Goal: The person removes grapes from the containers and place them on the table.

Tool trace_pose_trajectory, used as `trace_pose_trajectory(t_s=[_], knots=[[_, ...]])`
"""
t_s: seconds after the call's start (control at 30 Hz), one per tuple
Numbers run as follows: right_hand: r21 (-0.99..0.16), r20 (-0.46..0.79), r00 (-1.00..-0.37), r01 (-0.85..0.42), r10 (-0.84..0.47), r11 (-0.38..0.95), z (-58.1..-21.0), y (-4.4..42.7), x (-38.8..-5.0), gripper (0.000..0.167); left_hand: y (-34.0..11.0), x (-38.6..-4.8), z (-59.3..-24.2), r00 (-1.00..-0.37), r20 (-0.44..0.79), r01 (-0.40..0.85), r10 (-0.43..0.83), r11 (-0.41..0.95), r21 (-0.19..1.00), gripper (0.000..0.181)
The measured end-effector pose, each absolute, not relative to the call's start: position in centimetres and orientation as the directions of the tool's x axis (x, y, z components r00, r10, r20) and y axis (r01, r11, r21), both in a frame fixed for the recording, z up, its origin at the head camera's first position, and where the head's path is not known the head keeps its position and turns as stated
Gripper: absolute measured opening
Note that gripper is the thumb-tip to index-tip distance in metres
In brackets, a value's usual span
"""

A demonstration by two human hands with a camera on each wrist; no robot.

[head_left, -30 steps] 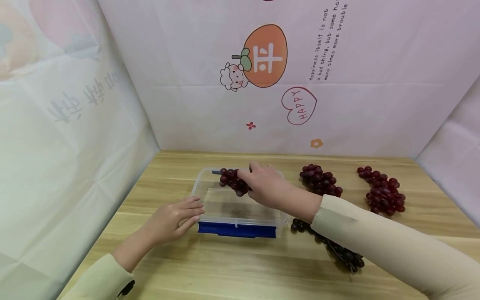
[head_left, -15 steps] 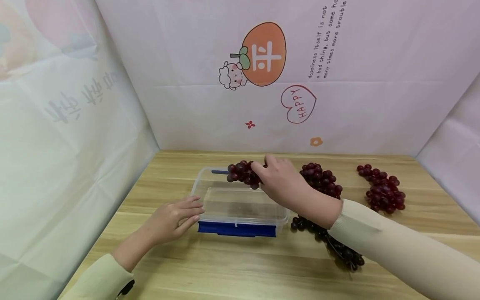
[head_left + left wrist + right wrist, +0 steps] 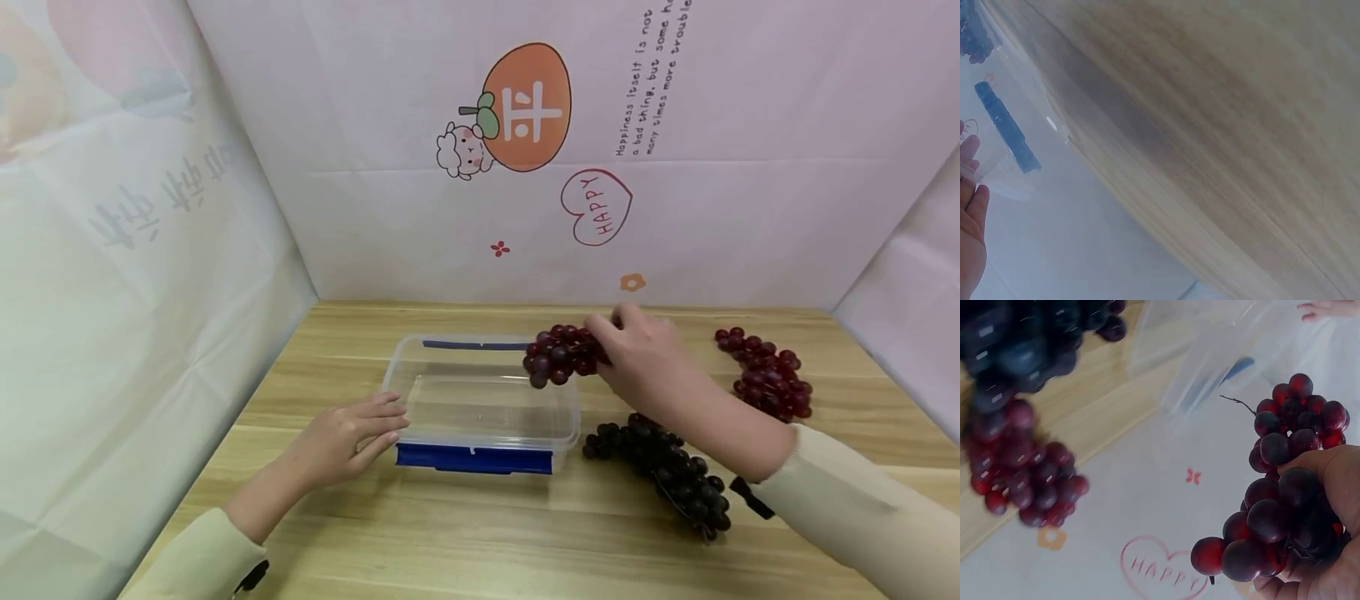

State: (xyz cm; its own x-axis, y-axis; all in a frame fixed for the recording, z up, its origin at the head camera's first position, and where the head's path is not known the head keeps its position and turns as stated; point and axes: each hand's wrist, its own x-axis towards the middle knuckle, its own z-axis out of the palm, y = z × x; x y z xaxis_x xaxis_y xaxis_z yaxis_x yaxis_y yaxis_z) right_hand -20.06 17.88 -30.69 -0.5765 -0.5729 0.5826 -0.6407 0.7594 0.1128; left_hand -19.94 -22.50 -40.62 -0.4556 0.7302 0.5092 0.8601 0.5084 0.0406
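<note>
My right hand [image 3: 645, 358] grips a bunch of red grapes [image 3: 558, 354] above the right rim of a clear plastic box [image 3: 480, 404]. In the right wrist view the thumb and fingers curl round this grape bunch [image 3: 1260, 534], its berries hanging out on both sides. The box stands uncovered with a blue clip [image 3: 474, 459] along its front and nothing seen inside. At its left rim rests my left hand [image 3: 352, 433], fingers fairly straight and touching the edge. Only part of that left hand [image 3: 971, 231] shows in its wrist view, beside the clear wall.
A dark grape bunch [image 3: 667, 471] lies right of the box, partly below my right forearm. Another red bunch [image 3: 768, 375] lies farther right on the wooden table [image 3: 465, 533]. A printed white cloth [image 3: 405, 242] stands behind. The spot beneath my right hand is hidden.
My right hand has carried the red grape bunch rightward, from over the middle of the box to its right rim. It now covers where another red bunch showed. The left hand has stayed still.
</note>
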Motion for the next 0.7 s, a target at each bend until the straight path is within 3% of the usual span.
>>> trace_pose_trajectory(t_s=[0.47,0.7], knots=[[0.003,0.552,-0.764,-0.399,-0.334,0.917,-30.4,25.9,-17.0,0.045,-22.5,-20.0,-40.7,-0.449,0.515,0.862,0.73,0.506,0.034,0.029],[0.003,0.553,-0.804,-0.262,-0.22,0.965,-31.3,30.1,-15.5,0.05,-22.6,-20.1,-40.6,-0.444,0.514,0.867,0.734,0.498,0.038,0.025]])
